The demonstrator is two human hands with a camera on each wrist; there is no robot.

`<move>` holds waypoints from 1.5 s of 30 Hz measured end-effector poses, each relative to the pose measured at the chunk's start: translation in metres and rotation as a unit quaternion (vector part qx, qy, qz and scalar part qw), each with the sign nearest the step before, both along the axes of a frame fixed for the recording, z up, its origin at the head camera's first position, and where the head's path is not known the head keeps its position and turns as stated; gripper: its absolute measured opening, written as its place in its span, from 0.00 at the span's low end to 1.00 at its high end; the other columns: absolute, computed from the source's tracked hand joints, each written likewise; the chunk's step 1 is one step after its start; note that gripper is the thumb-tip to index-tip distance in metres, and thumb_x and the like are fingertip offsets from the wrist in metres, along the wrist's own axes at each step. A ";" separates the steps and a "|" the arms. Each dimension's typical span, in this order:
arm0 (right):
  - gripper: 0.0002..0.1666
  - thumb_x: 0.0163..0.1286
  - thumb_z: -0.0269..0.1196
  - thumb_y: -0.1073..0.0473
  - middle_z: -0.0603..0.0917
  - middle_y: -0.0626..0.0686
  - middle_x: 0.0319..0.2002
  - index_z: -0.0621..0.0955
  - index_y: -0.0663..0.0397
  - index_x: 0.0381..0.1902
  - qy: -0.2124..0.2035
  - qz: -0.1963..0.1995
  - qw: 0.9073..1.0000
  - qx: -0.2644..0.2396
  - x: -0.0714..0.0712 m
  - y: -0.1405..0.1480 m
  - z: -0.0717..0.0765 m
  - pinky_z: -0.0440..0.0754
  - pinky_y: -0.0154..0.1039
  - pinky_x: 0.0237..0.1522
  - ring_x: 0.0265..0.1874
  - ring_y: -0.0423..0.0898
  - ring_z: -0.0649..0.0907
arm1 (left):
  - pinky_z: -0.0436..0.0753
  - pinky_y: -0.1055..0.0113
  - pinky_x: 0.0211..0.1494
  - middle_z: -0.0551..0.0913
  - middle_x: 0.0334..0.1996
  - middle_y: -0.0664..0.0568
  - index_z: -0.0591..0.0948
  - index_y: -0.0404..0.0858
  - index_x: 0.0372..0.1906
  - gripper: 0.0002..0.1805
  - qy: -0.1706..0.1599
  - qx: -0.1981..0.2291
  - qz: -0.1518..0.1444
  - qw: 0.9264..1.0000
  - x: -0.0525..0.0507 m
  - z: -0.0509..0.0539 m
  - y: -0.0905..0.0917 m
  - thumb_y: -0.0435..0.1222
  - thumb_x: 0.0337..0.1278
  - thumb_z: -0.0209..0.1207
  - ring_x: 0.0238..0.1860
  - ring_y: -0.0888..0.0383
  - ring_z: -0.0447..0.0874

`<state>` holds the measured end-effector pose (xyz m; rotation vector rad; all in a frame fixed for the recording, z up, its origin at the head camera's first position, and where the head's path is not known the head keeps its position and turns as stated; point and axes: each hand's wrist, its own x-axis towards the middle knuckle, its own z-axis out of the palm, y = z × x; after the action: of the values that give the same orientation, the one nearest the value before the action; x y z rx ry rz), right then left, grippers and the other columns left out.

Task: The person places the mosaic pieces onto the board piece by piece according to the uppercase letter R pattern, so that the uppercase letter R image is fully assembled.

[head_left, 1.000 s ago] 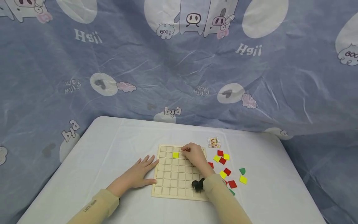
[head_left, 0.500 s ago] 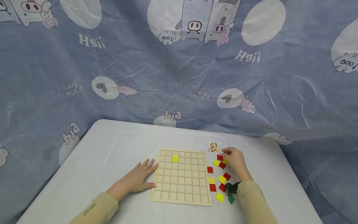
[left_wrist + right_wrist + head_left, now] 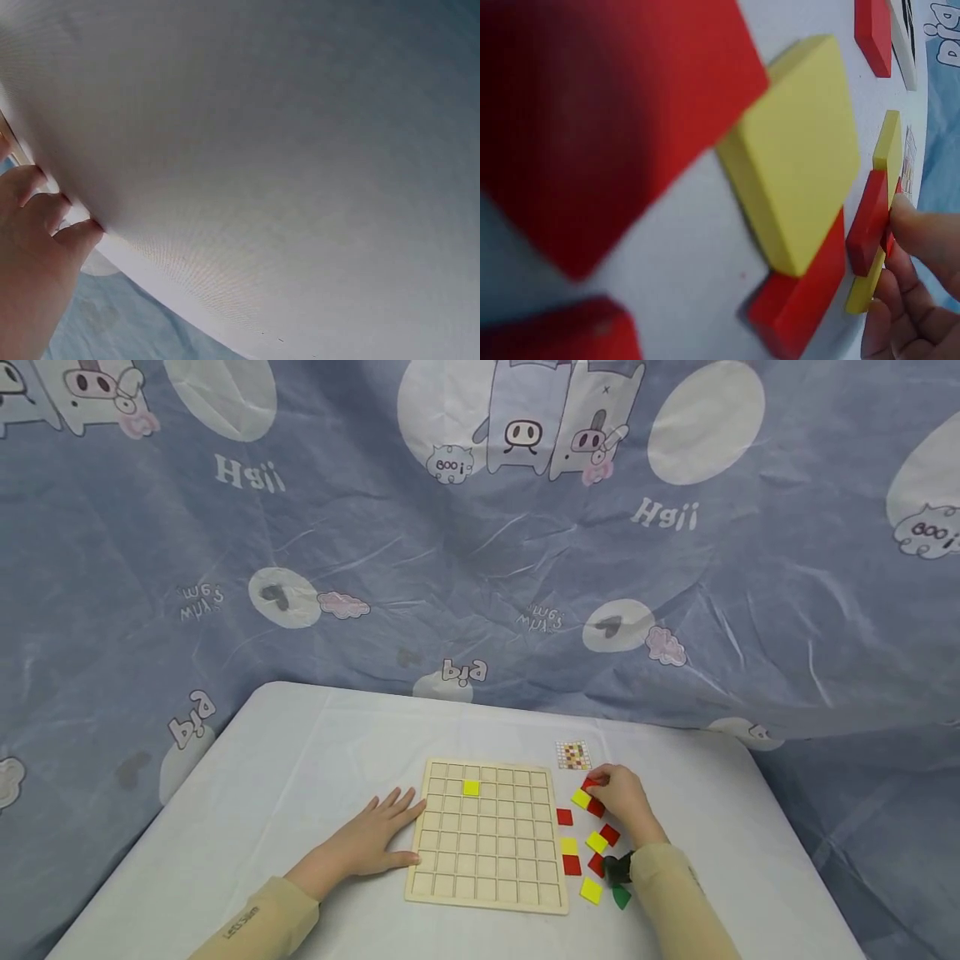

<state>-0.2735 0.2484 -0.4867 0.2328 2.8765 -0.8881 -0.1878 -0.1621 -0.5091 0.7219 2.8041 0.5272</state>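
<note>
A left hand (image 3: 367,839), fingers straight and spread, rests on the white worktop (image 3: 352,727), its tips against the left edge of a pale gridded board (image 3: 486,843). On the board, a lone yellow tile (image 3: 471,787) sits in the third column from the left, second row from the far side. Past the board's right edge lie loose squares (image 3: 572,865) in red and yellow, with a printed card (image 3: 573,755) near their far end. Just nearer than the card, among touching neighbors, is a red tile (image 3: 591,783), pinched between the thumb and curled fingers of a right hand (image 3: 624,793); whether it is off the worktop cannot be told. The piece looks light and stiff, probably painted wood, and unlikely to break in ordinary handling. Its smooth face could prove slippery, so the surest hold is likely on two opposite side edges, thumb against forefinger, which are thick enough for fingertips, as the right wrist view shows. Crowded neighbors may need care lest they drag along. A green piece (image 3: 621,896) lies at the near end of the scatter.
</note>
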 end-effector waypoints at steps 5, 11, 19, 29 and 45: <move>0.14 0.63 0.68 0.66 0.80 0.60 0.37 0.79 0.64 0.45 -0.012 -0.010 1.000 -0.014 0.002 0.002 -0.002 0.84 0.40 0.38 0.33 0.51 0.78 | 0.54 0.36 0.75 0.55 0.77 0.40 0.60 0.45 0.77 0.47 0.005 -0.005 0.001 1.000 0.000 -0.001 0.000 0.63 0.57 0.58 0.77 0.37 0.50; 0.11 0.63 0.68 0.64 0.81 0.58 0.37 0.79 0.61 0.42 0.019 -0.017 0.998 -0.051 0.007 -0.007 0.002 0.82 0.35 0.33 0.31 0.49 0.78 | 0.54 0.36 0.76 0.54 0.77 0.41 0.59 0.46 0.77 0.47 -0.001 -0.010 0.001 1.000 0.002 -0.003 0.000 0.64 0.57 0.57 0.78 0.37 0.49; 0.10 0.62 0.70 0.61 0.86 0.54 0.37 0.85 0.56 0.42 0.086 0.025 0.990 -0.113 0.011 -0.050 0.014 0.83 0.38 0.36 0.36 0.48 0.85 | 0.54 0.37 0.76 0.54 0.78 0.41 0.58 0.46 0.77 0.47 0.001 -0.009 0.004 1.000 0.002 -0.004 -0.002 0.63 0.58 0.57 0.78 0.37 0.49; 0.05 0.63 0.70 0.61 0.86 0.49 0.33 0.87 0.52 0.37 0.063 0.097 0.981 -0.155 0.018 -0.107 -0.001 0.80 0.35 0.32 0.28 0.41 0.81 | 0.53 0.36 0.76 0.54 0.78 0.41 0.59 0.45 0.77 0.47 -0.002 -0.007 0.005 1.000 0.001 -0.003 0.002 0.62 0.58 0.59 0.78 0.38 0.48; 0.05 0.63 0.69 0.65 0.86 0.53 0.38 0.89 0.55 0.36 0.106 0.149 0.981 -0.068 0.015 -0.138 -0.005 0.84 0.44 0.43 0.40 0.51 0.84 | 0.53 0.37 0.76 0.55 0.77 0.41 0.59 0.44 0.77 0.47 -0.003 -0.006 0.002 1.000 0.001 -0.001 0.002 0.60 0.58 0.60 0.78 0.38 0.49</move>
<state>-0.2589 0.1105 -0.4919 -0.3182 2.9082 -1.0981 -0.1871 -0.1603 -0.5100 0.7114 2.8014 0.5110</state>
